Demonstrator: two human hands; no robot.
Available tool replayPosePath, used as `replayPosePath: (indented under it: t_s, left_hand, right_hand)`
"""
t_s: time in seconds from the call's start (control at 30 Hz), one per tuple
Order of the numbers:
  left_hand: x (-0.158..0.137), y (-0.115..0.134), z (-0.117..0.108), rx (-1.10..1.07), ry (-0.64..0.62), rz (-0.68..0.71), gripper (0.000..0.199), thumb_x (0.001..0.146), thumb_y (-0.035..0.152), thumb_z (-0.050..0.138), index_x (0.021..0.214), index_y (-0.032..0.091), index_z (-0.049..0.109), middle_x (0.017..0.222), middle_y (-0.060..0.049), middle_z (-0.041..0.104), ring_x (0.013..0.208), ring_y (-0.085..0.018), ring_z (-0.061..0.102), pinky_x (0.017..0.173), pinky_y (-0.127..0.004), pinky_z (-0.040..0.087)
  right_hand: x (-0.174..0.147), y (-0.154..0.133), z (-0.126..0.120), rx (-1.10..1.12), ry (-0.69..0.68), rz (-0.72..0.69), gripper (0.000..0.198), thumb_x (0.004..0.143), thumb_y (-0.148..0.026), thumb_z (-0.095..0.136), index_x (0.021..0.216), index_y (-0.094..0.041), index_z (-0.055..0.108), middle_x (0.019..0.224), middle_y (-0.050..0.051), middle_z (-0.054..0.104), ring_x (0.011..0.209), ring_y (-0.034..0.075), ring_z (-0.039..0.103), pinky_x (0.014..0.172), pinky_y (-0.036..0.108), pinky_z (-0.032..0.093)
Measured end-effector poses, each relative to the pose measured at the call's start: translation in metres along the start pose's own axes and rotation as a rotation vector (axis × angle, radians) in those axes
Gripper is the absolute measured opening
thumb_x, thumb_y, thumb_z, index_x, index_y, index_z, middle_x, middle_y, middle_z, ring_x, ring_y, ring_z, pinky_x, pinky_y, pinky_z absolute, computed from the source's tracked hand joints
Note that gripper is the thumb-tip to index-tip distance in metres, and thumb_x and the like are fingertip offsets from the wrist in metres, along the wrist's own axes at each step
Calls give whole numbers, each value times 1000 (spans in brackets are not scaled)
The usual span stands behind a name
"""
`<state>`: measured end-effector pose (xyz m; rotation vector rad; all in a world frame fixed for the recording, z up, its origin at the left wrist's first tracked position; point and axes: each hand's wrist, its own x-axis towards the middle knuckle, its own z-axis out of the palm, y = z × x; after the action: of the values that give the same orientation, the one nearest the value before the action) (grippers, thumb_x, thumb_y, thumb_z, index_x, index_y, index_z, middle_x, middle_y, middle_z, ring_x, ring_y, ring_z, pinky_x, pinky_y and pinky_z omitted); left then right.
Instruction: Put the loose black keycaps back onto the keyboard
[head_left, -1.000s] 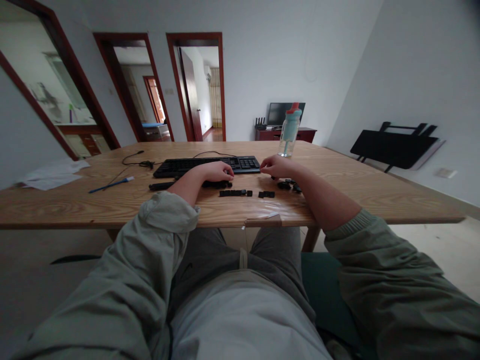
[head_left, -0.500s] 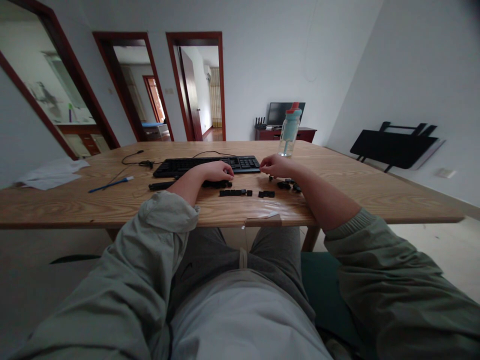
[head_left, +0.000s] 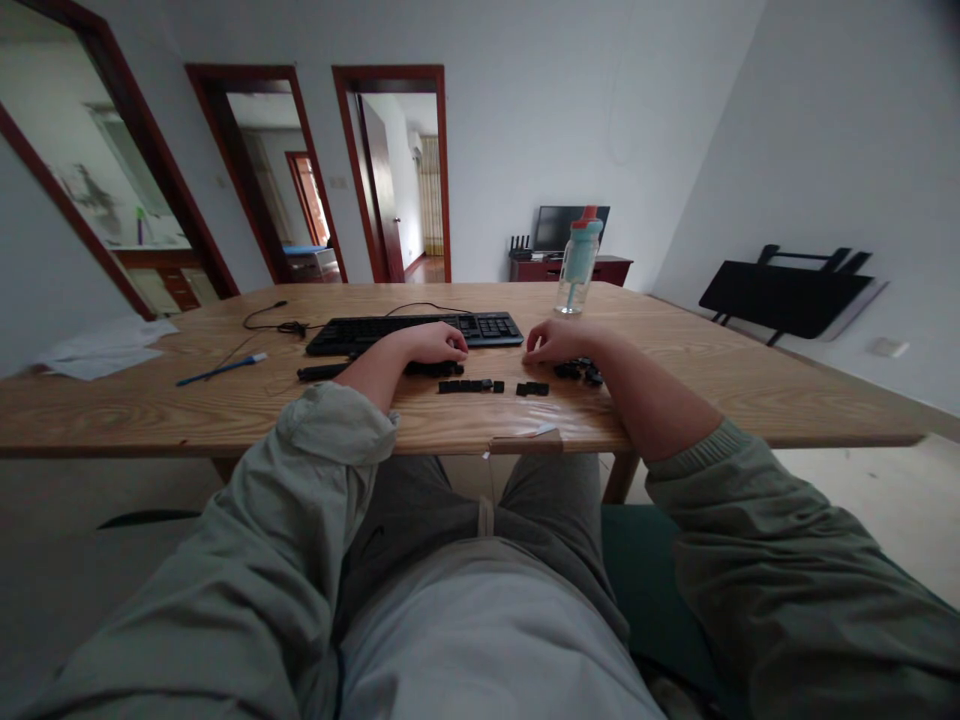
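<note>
A black keyboard (head_left: pixel 352 334) lies across the middle of the wooden table. My left hand (head_left: pixel 431 343) rests at its near edge with the fingers curled inward; whatever they hold, if anything, is hidden. Just off the keyboard's right end, my right hand (head_left: pixel 559 342) has its fingers drawn together and pointing down at the tabletop, and I cannot make out what is between them. Several loose black keycaps (head_left: pixel 466 386) form a row nearer me, with a shorter group of keycaps (head_left: pixel 532 389) to the right. A pile of dark keycaps (head_left: pixel 574 370) sits under my right wrist.
A clear bottle with a teal and red top (head_left: pixel 576 268) stands behind my right hand. Left of the keyboard are a blue brush-like stick (head_left: pixel 217 371), a coiled cable (head_left: pixel 292 327) and white papers (head_left: pixel 105 350). A black-handled tool (head_left: pixel 322 372) lies by my left forearm.
My right hand has shifted slightly down and toward me, away from the keyboard's right end. A small dark piece below it is now covered. My left hand stays put.
</note>
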<state>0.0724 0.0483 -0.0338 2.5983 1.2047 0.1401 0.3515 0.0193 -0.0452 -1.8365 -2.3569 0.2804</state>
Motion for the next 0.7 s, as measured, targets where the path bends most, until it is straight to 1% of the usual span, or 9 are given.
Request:
replayPosePath:
  t_s: [0.13, 0.23, 0.33, 0.4, 0.53, 0.6, 0.7]
  left_hand:
    - [-1, 2, -1, -9, 18, -1, 29, 75, 33, 64, 100, 20, 73, 104, -5, 75, 86, -18, 66, 74, -25, 50]
    - [-1, 2, -2, -3, 51, 2, 28, 76, 32, 63, 100, 20, 72, 101, -5, 74, 81, -17, 65, 69, -24, 49]
    - [0, 5, -1, -21, 141, 60, 30, 79, 34, 62, 103, 17, 71, 94, -5, 72, 77, -15, 63, 66, -24, 46]
    - [2, 8, 2, -64, 222, 119, 35, 80, 38, 64, 106, 16, 69, 86, -4, 69, 72, -15, 60, 64, -25, 45]
    - [5, 20, 10, -147, 346, 230, 45, 78, 43, 71, 113, 16, 67, 79, -1, 65, 67, -13, 56, 63, -25, 42]
    - [6, 27, 13, -150, 374, 269, 44, 76, 41, 73, 112, 16, 67, 79, -1, 64, 69, -13, 56, 65, -26, 42]
    - [5, 34, 14, -136, 380, 294, 38, 77, 39, 73, 108, 16, 69, 80, -1, 65, 72, -13, 56, 67, -26, 42]
  right_hand:
    - [-1, -3, 0, 55, -23, -22, 17, 75, -32, 78, 87, -21, 74, 80, 3, 73, 68, 16, 63, 58, 24, 45]
    - [1, -7, 2, 185, 10, -86, 18, 76, -26, 77, 92, -19, 73, 85, 4, 74, 71, 14, 64, 60, 21, 46]
    - [4, -11, 6, 377, 46, -160, 21, 81, -25, 73, 100, -16, 72, 87, 5, 74, 73, 13, 65, 62, 20, 48]
    - [6, -12, 9, 463, 80, -186, 19, 83, -26, 72, 99, -16, 72, 86, 5, 74, 73, 12, 64, 64, 20, 49]
    - [8, -16, 12, 619, 131, -187, 14, 84, -28, 71, 90, -16, 72, 87, 6, 74, 75, 12, 65, 72, 23, 53]
    - [6, -22, 13, 744, 118, -177, 12, 85, -27, 70, 89, -15, 71, 91, 7, 75, 80, 13, 67, 78, 25, 55]
    - [-1, -32, 12, 875, 74, -134, 7, 84, -21, 70, 89, -16, 71, 96, 8, 76, 89, 15, 69, 84, 27, 57]
